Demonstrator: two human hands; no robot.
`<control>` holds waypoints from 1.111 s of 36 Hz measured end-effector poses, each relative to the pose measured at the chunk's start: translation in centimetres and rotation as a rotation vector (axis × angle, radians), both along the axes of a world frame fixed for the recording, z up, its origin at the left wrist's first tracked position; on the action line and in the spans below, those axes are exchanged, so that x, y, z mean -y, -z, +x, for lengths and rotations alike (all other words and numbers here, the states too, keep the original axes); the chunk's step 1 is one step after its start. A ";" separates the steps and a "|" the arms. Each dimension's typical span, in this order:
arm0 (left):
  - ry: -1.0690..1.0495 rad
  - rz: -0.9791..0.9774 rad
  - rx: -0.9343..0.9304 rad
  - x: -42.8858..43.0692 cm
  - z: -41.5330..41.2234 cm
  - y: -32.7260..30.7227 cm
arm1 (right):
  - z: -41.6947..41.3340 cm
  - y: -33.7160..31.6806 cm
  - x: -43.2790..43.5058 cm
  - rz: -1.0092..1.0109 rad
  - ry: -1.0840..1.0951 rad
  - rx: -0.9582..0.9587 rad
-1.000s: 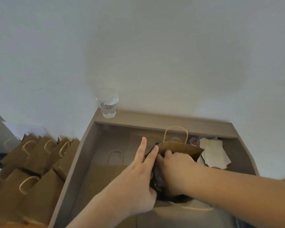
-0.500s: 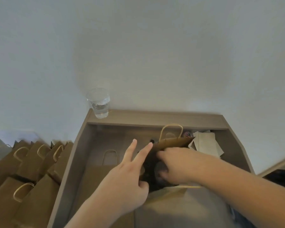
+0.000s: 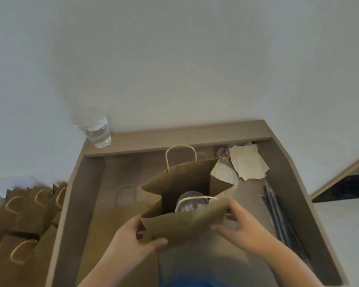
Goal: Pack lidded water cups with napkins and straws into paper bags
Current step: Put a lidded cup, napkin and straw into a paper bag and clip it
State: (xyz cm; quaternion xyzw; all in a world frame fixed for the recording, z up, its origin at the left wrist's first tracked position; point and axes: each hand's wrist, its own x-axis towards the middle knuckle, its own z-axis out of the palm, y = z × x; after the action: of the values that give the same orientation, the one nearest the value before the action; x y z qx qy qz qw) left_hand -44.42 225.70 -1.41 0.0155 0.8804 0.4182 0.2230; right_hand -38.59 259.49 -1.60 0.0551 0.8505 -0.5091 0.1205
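your left hand [image 3: 137, 243] pinches the near left corner of the bag [image 3: 187, 222], fingers curled. the bag stands open on the tabletop [image 3: 251, 191], with the lidded cup [image 3: 192, 204] inside. your right hand [image 3: 243, 230] grips its right edge. thin paper probably crumples; hold the rim lightly.

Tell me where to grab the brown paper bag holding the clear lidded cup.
I'd come from straight above and pinch the far twisted paper handle to the near twisted paper handle: the brown paper bag stands upright, mouth open, and the near one droops over the clear lidded cup.
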 end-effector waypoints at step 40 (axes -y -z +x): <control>0.022 0.283 -0.599 -5.5 -1.0 -5.6 | 0.6 -1.3 -5.1 -0.217 0.409 -0.183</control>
State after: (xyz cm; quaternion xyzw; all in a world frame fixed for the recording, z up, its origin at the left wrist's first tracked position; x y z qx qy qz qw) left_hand -45.44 231.17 4.15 0.1781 0.8398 0.5108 -0.0454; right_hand -37.98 264.64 -0.32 0.1663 0.7695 -0.6140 -0.0573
